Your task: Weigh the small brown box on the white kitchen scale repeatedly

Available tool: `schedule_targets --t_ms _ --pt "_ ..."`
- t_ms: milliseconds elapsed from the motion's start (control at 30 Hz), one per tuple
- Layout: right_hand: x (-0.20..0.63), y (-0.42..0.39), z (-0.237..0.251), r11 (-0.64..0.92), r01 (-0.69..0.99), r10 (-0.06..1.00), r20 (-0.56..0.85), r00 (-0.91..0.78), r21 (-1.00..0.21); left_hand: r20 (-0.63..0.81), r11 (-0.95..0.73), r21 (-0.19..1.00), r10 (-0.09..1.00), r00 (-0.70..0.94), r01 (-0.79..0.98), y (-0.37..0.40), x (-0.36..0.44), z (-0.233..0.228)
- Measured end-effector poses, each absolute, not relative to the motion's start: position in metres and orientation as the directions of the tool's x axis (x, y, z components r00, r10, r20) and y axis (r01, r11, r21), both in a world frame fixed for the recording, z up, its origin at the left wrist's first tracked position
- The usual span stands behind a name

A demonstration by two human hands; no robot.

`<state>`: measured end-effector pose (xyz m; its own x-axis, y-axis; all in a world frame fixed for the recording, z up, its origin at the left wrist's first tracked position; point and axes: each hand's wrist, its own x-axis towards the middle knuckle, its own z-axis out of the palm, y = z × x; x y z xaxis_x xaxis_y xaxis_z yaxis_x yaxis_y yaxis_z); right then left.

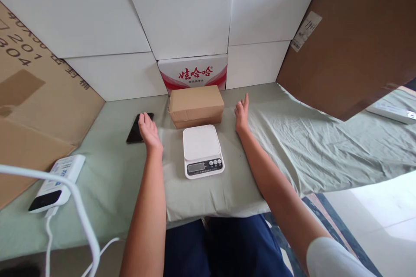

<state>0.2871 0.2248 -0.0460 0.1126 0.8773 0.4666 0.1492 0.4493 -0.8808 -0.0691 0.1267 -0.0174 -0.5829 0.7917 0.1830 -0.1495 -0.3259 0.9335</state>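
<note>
A white kitchen scale (pixel 201 143) lies on the green cloth between my two hands, its small display and buttons facing me. Directly behind it sits a closed brown cardboard box (pixel 196 104). My left hand (pixel 150 132) is open and holds nothing, fingers stretched upward, beside a black phone (pixel 135 132) that it partly covers in this view. To the right of the brown box, my right hand (pixel 241 114) stands on edge with nothing in it. One of its fingers points forward, and the others are loosely bent.
White panels (pixel 191 17) and a red-and-white carton (pixel 195 73) close off the back. Large cardboard sheets stand at the left (pixel 39 91) and right (pixel 351 39). A white power bank (pixel 61 181) with a white cable (pixel 82 207) lies at the left on the cloth (pixel 110 160).
</note>
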Motion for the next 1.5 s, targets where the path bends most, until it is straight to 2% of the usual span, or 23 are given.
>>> schedule_targets --t_ms 100,167,433,1233,1500 --pt "0.281 0.221 -0.046 0.356 0.022 0.915 0.353 0.196 -0.934 0.178 -0.320 0.935 0.799 -0.574 -0.154 0.130 -0.066 -0.021" --pt "0.278 0.219 -0.045 0.344 -0.012 0.923 0.336 0.189 -0.939 0.161 -0.314 0.934 0.798 -0.580 -0.172 0.132 -0.065 -0.022" --pt "0.279 0.220 -0.047 0.366 0.088 0.912 0.376 0.164 -0.926 0.140 -0.307 0.931 0.799 -0.585 -0.198 0.129 -0.057 -0.016" --pt "0.273 0.214 -0.038 0.288 0.030 0.936 0.288 0.204 -0.957 0.164 -0.309 0.933 0.821 -0.546 -0.185 0.131 -0.052 -0.021" --pt "0.275 0.216 -0.042 0.337 0.052 0.919 0.341 0.197 -0.940 0.164 -0.298 0.937 0.837 -0.521 -0.183 0.132 -0.052 -0.022"
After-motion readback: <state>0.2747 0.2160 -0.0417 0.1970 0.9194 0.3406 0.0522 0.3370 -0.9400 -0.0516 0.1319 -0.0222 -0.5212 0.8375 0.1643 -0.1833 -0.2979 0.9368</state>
